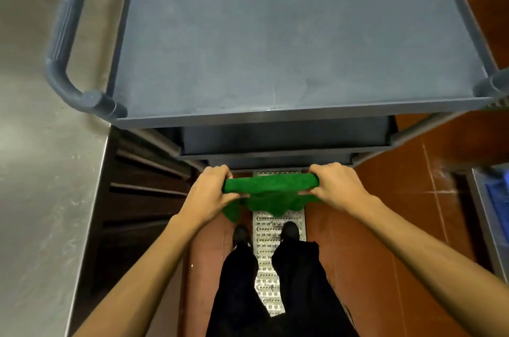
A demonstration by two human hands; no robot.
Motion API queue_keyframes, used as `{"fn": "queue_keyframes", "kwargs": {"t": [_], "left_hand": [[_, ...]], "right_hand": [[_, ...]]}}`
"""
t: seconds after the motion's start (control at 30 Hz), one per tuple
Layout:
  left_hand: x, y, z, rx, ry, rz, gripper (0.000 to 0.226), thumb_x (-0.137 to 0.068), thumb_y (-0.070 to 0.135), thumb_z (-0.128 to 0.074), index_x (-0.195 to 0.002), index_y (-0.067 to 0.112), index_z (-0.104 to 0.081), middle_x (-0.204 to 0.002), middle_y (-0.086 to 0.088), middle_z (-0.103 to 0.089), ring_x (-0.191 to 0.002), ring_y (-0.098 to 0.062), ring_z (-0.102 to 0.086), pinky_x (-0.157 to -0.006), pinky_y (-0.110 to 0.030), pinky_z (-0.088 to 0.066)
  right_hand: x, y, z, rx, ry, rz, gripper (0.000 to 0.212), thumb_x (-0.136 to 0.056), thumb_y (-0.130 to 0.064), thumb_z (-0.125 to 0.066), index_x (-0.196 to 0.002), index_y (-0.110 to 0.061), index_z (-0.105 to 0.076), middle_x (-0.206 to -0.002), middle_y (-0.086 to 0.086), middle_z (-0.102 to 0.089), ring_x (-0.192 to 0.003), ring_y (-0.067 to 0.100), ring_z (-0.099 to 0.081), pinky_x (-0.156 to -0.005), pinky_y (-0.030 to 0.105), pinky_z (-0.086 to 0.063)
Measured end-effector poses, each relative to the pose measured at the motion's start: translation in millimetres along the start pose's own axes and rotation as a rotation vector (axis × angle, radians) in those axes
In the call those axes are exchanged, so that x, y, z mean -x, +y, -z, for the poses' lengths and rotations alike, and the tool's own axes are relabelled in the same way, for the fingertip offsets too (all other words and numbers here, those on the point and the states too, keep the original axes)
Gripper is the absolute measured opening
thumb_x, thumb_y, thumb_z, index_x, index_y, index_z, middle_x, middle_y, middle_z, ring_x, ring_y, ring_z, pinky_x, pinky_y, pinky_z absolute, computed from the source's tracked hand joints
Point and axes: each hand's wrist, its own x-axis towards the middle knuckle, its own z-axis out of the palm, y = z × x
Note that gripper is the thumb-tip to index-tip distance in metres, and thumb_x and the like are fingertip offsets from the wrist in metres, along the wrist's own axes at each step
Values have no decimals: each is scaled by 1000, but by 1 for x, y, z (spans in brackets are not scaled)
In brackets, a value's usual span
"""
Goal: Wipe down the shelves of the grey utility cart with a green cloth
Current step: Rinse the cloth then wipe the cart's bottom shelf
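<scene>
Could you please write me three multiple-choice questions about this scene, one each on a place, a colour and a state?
1. Where is the green cloth? A flat on a shelf; B between the left hand and right hand, before the cart; C in a bucket.
2. The floor tiles are: A white; B blue; C red-brown.
3. The cloth's upper edge is: A rolled taut; B spread flat; C knotted.
Answers: B, both hands grip its ends; C, seen right of the cart; A, a tight roll spans the hands.
</scene>
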Motion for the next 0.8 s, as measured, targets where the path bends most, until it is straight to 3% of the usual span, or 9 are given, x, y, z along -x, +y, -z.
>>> {"fn": "queue_keyframes", "kwargs": {"t": [0.07,0.17,0.3,0.4,0.5,0.63,0.8], "left_hand": [[-9,-22,-21,41,-38,31,62,-55,59,-85,-85,16,-50,-83,3,-54,-79,-15,-43,-63,-32,-29],[-23,-60,-58,57,-97,48,64,-52,44,-92,-90,13,-52,-86,2,-53,-80,-18,-45,-66,-35,-34],[-44,-114,-116,86,-43,-11,38,-70,10,-81,-100,16,-58,-98,2,-52,-89,-19,-53,-79,-37,-48],[-65,-153,-159,63,30,-39,49,-74,3,-76,-118,15,-58,-114,-2,-52,-104,-19,-54,-91,-33,-47],[-93,-185,-194,61,104,-80,44,-74,8,-70,-115,12,-55,-110,-5,-49,-100,-24,-55,-86,-35,-46],[-127,-228,-232,-14,163,-133,25,-83,14,-70,-107,15,-62,-102,-1,-60,-92,-26,-63,-76,-38,-52],[-165,-272,-271,-181,200,-186,23,-91,36,-65,-110,24,-62,-104,5,-65,-97,-23,-64,-73,-36,-53]], "right_hand": [[-12,3,-26,-50,-30,-22,28,-84,-51,-65,-99,-27,-61,-97,1,-71,-99,27,-66,-70,36,-48],[-36,7,-72,-66,-54,-31,18,-88,-31,-60,-104,-24,-57,-100,5,-70,-97,32,-65,-70,38,-49],[-67,15,-139,-114,-32,-49,34,-88,-23,-58,-121,-24,-48,-97,7,-68,-90,34,-67,-66,37,-48],[-93,29,-184,-179,3,-60,36,-88,-19,-60,-115,-23,-38,-80,-1,-56,-71,27,-65,-52,28,-37],[-122,40,-228,-197,6,-39,25,-90,-21,-59,-103,-23,-38,-80,3,-59,-66,27,-61,-47,28,-31],[-161,49,-279,-141,99,74,24,-94,-35,-58,-110,-17,-54,-98,6,-64,-82,31,-64,-60,35,-45],[-217,62,-328,-77,172,132,30,-95,-43,-53,-113,-20,-61,-111,0,-54,-91,32,-64,-73,42,-53]]}}
